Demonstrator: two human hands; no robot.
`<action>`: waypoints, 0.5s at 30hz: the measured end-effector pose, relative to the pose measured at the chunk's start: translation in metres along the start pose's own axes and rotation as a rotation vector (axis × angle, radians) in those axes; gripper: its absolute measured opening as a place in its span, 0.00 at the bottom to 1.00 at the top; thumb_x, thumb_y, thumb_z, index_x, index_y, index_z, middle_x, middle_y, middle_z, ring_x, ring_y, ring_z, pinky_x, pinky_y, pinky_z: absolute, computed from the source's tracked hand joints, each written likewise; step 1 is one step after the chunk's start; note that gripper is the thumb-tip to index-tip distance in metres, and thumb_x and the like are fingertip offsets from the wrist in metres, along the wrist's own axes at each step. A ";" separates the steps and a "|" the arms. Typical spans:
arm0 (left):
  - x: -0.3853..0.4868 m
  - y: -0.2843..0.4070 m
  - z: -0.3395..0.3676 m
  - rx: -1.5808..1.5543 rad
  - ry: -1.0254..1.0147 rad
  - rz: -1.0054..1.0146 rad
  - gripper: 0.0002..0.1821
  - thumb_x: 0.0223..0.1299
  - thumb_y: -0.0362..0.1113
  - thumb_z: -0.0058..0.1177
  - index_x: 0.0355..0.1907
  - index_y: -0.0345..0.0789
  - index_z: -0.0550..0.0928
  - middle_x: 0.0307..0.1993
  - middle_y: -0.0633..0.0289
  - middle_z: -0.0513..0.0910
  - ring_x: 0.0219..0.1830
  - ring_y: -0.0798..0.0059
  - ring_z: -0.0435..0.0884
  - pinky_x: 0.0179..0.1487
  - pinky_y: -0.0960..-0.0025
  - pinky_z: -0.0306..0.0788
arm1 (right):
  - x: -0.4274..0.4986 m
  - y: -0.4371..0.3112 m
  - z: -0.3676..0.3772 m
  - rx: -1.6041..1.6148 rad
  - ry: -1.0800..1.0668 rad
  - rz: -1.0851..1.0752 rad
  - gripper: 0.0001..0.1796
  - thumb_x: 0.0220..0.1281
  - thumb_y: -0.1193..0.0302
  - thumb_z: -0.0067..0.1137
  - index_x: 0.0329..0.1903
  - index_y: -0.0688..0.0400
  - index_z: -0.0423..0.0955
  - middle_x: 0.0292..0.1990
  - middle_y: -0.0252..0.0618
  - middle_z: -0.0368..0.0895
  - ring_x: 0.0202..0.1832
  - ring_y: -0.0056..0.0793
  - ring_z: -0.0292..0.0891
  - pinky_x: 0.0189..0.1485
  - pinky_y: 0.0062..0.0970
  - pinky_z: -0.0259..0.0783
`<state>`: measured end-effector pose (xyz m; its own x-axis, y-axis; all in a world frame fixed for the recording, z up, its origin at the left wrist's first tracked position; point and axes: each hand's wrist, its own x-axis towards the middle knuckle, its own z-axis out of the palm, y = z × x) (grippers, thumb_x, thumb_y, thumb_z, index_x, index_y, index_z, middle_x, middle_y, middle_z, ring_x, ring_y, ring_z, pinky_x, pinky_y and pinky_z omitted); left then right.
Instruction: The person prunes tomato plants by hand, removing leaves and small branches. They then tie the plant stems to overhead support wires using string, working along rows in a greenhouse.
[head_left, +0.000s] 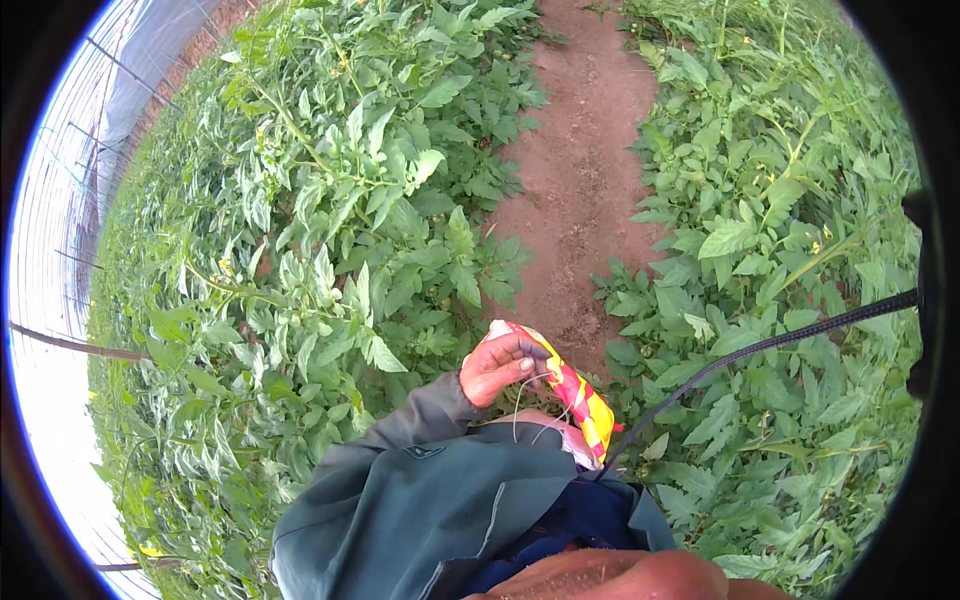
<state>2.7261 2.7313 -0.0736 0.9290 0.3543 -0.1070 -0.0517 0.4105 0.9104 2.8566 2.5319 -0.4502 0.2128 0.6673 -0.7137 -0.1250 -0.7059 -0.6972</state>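
Note:
My left hand (501, 367) is in front of my waist, its fingers curled against the upper edge of a red and yellow plastic bag (581, 397). The thumb lies near the bent fingers; whether they pinch the bag or a string cannot be made out. Thin pale strings (516, 409) loop down from beside the fingertips, over the bag's pinkish-white lower part. The bag rests slantwise against my body. A dark grey-green sleeve (420, 416) covers my left arm. My right hand is not in view.
Dense leafy tomato plants (360, 187) with yellow flowers stand on the left, with more tomato plants (750, 225) on the right. A reddish dirt path (581, 172) runs between them. A black braided cord (757, 345) crosses at right. Plastic greenhouse sheeting (139, 90) borders the far left.

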 end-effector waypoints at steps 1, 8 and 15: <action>0.019 0.006 -0.003 0.038 0.024 0.011 0.16 0.73 0.34 0.49 0.57 0.26 0.76 0.45 0.57 0.82 0.45 0.75 0.80 0.53 0.68 0.74 | 0.016 -0.013 -0.020 -0.022 -0.002 0.004 0.16 0.65 0.72 0.57 0.55 0.61 0.77 0.42 0.49 0.85 0.41 0.40 0.83 0.46 0.39 0.81; 0.149 0.040 -0.047 0.041 -0.001 -0.039 0.18 0.72 0.34 0.51 0.59 0.28 0.75 0.46 0.58 0.82 0.47 0.76 0.79 0.55 0.70 0.72 | 0.126 -0.122 -0.136 -0.091 0.037 -0.022 0.17 0.63 0.73 0.57 0.54 0.61 0.77 0.41 0.49 0.85 0.41 0.40 0.84 0.45 0.39 0.81; 0.307 0.065 -0.148 0.036 -0.008 -0.010 0.18 0.72 0.35 0.51 0.58 0.27 0.75 0.45 0.57 0.82 0.47 0.74 0.79 0.54 0.69 0.73 | 0.254 -0.231 -0.200 -0.111 0.059 -0.058 0.17 0.62 0.74 0.57 0.54 0.61 0.78 0.41 0.49 0.85 0.41 0.40 0.84 0.45 0.39 0.81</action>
<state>2.9534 2.9915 -0.1063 0.9321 0.3440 -0.1129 -0.0296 0.3831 0.9232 3.1335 2.8164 -0.4569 0.2738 0.6949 -0.6649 -0.0036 -0.6906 -0.7232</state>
